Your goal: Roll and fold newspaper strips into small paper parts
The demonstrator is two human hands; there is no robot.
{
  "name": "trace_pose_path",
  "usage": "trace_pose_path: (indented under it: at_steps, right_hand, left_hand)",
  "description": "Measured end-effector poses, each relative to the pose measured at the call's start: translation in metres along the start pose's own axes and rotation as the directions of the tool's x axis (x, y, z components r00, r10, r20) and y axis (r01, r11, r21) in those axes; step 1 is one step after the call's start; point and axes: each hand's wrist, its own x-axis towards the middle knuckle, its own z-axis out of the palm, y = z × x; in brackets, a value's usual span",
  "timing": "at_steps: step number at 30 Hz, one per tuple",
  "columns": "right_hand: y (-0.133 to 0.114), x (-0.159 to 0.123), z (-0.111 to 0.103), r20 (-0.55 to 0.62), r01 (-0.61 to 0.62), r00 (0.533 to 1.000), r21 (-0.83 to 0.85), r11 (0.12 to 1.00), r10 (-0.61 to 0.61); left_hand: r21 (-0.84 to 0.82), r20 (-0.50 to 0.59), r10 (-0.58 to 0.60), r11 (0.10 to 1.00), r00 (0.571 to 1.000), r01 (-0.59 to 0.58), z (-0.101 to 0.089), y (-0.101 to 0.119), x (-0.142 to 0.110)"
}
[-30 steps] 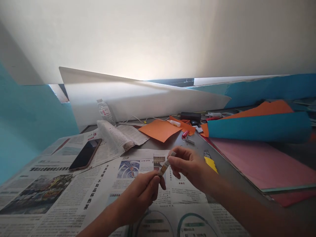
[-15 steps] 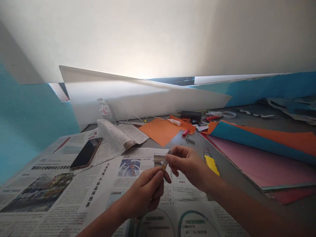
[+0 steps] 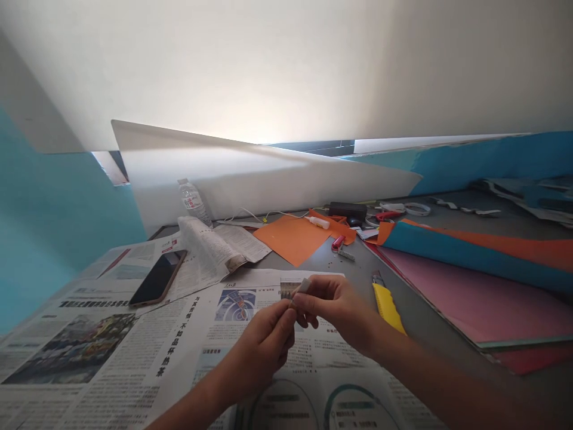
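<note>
A small narrow strip of greyish folded paper [image 3: 304, 285] is pinched between my two hands above the newspaper [image 3: 179, 334]. My left hand [image 3: 268, 340] grips its lower end between thumb and forefinger, the other fingers curled in. Higher up the strip, my right hand [image 3: 331, 301] closes thumb and fingers on it, so most of it is covered and only the upper tip shows. To the right of my right hand lies a yellow utility knife [image 3: 387, 307].
A phone [image 3: 158, 278] and a crumpled newspaper sheet [image 3: 206, 245] lie left, with a plastic bottle [image 3: 193, 202] behind. Orange paper [image 3: 293, 237], a glue bottle [image 3: 319, 222], a red stapler-like item [image 3: 338, 243] and tape [image 3: 417, 209] are farther back. Coloured sheets [image 3: 465, 292] are stacked right.
My right hand has shifted slightly down along the paper strip and turned, covering more of it. My left hand still pinches the lower end.
</note>
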Motion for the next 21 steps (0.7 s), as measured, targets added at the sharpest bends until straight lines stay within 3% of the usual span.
trace_pose_path:
  at_steps: [8, 21]
  right_hand:
    - [-0.0045, -0.0027, -0.0034, -0.111, 0.027, 0.994, 0.025, 0.999, -0.024]
    - [-0.0055, -0.0052, 0.0009, -0.068, 0.039, 0.997, -0.022, 0.999, -0.041]
  left_hand:
    - [0.142, -0.054, 0.022, 0.990, 0.998, -0.014, -0.0036, 0.0004, -0.0077]
    - [0.081, -0.034, 0.003, 0.997, 0.999, 0.000, -0.0024, 0.0062, -0.0065]
